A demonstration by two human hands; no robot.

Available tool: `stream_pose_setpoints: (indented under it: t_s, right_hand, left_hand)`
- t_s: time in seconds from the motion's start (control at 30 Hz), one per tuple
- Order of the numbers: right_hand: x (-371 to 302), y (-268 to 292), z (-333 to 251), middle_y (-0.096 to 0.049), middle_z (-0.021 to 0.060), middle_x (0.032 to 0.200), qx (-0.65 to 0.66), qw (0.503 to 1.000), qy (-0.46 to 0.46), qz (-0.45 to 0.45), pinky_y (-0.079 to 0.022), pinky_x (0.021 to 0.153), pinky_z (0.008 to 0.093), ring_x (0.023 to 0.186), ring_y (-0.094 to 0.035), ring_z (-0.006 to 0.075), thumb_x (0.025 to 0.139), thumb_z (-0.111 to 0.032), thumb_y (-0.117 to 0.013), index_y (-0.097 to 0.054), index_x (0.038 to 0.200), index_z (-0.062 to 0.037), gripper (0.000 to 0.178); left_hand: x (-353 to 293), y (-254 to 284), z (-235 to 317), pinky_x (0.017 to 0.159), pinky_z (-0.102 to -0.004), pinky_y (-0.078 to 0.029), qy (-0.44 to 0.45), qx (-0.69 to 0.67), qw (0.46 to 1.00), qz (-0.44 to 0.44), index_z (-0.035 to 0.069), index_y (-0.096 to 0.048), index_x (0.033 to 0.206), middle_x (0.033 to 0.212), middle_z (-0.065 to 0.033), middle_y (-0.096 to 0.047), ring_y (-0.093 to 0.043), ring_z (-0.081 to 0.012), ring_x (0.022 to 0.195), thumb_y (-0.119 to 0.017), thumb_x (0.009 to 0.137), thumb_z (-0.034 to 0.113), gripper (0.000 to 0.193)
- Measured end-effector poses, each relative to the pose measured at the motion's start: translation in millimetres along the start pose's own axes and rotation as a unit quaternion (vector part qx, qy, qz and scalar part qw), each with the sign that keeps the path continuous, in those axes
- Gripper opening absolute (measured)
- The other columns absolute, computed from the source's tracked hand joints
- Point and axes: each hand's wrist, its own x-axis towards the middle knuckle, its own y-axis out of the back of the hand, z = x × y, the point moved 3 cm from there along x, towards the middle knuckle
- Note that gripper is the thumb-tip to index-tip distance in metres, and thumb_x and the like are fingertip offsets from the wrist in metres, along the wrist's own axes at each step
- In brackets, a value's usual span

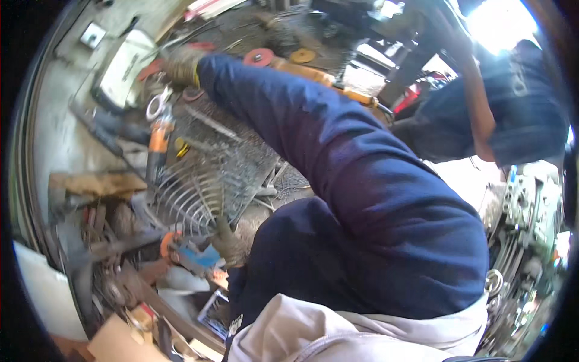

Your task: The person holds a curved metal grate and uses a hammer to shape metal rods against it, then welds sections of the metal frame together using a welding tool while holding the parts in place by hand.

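Head view: wire grille (204, 202) just below-right of the orange power tool (158, 142). Gloved left hand (231, 242) farther below-right of tool, at grille; can't tell if gripping. Gloved right hand (181, 67) above tool, grip unclear.

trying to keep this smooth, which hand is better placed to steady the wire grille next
Left, I'd say. The left hand is at the near edge of the wire grille, though its grip is unclear; the right hand is stretched farther forward, near the white case.
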Motion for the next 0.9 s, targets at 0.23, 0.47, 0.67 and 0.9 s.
stream_pose_setpoints:
  t_s: [0.23,0.47,0.67,0.9]
  right_hand:
    - [-191,52,-138,-0.069,0.0131,0.096,0.230,0.934,-0.274,-0.021,-0.051,0.075,0.0393,0.090,-0.065,0.0197,0.097,-0.040,-0.056,-0.067,0.114,-0.0045,0.041]
    - [-284,6,-149,-0.068,0.0183,0.110,0.260,0.900,-0.337,-0.092,-0.051,0.087,0.0342,0.097,-0.065,0.0231,0.096,-0.038,-0.059,-0.053,0.134,0.0029,0.056]
    - [-296,5,-161,-0.070,0.0183,0.098,0.196,0.917,-0.303,-0.169,-0.055,0.078,0.0418,0.085,-0.070,0.0288,0.098,-0.039,-0.056,-0.052,0.137,-0.0021,0.053]
    - [-322,-30,-156,-0.067,0.0248,0.107,-0.003,0.975,-0.137,-0.176,-0.052,0.084,0.0444,0.097,-0.067,0.0378,0.097,-0.030,-0.057,-0.047,0.143,-0.0057,0.053]
  left_hand:
    - [20,17,23,0.084,-0.0422,-0.046,0.165,-0.191,0.968,0.006,0.000,-0.059,0.119,0.099,-0.0181,-0.058,-0.058,-0.0275,0.090,-0.057,0.097,0.031,0.038]
    - [17,41,56,0.074,-0.0440,-0.050,0.202,-0.147,0.961,-0.119,0.002,-0.066,0.108,0.076,-0.0167,-0.061,-0.062,-0.0284,0.072,-0.048,0.101,0.026,0.030]
    - [11,23,76,0.047,-0.0279,-0.047,0.270,-0.357,0.894,0.006,0.004,-0.062,0.097,0.075,-0.0039,-0.062,-0.056,-0.0114,0.054,-0.070,0.091,0.032,0.030]
    - [11,26,79,0.051,-0.0276,-0.050,0.212,-0.306,0.927,0.042,0.002,-0.062,0.103,0.074,-0.0048,-0.063,-0.059,-0.0122,0.057,-0.071,0.090,0.038,0.039]
